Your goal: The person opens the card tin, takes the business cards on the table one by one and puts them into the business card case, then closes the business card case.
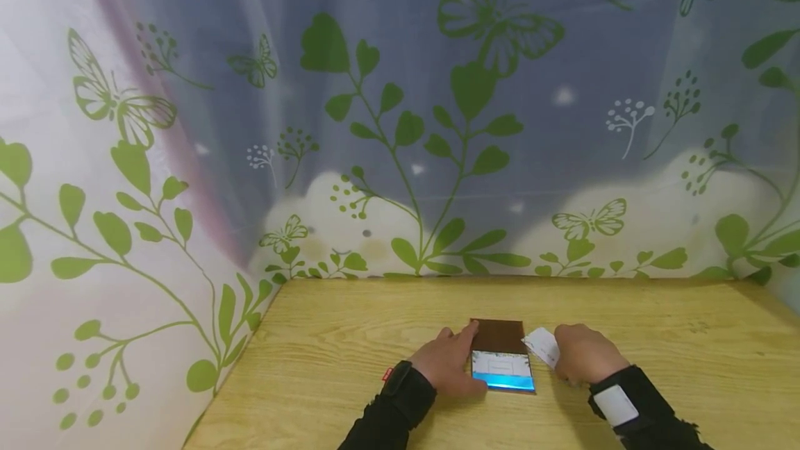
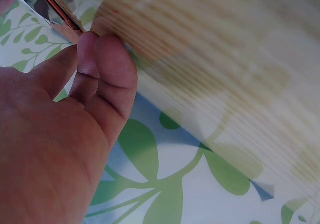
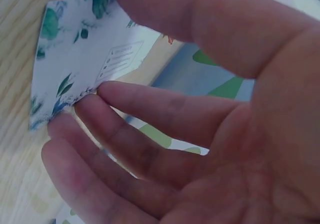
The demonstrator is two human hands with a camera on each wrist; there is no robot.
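Observation:
A small brown card holder (image 1: 498, 337) lies open on the wooden table in the head view. Its far half is plain brown; a white card (image 1: 500, 362) with a leafy print sits in its near half above a shiny blue band. My left hand (image 1: 445, 364) holds the holder by its left side, index finger at the far corner and thumb near the close corner. In the left wrist view, curled fingers (image 2: 116, 66) meet the holder's reddish-brown edge (image 2: 64, 13). To the right, my right hand (image 1: 587, 354) pinches another white card (image 3: 82, 51) printed with green leaves and a small text box.
The wood-grain table (image 1: 700, 353) runs back to a hanging curtain (image 1: 400, 123) printed with green leaves and butterflies. More of this curtain (image 1: 112, 283) closes off the left side. Dark cuffs with straps (image 1: 409, 393) cover both wrists.

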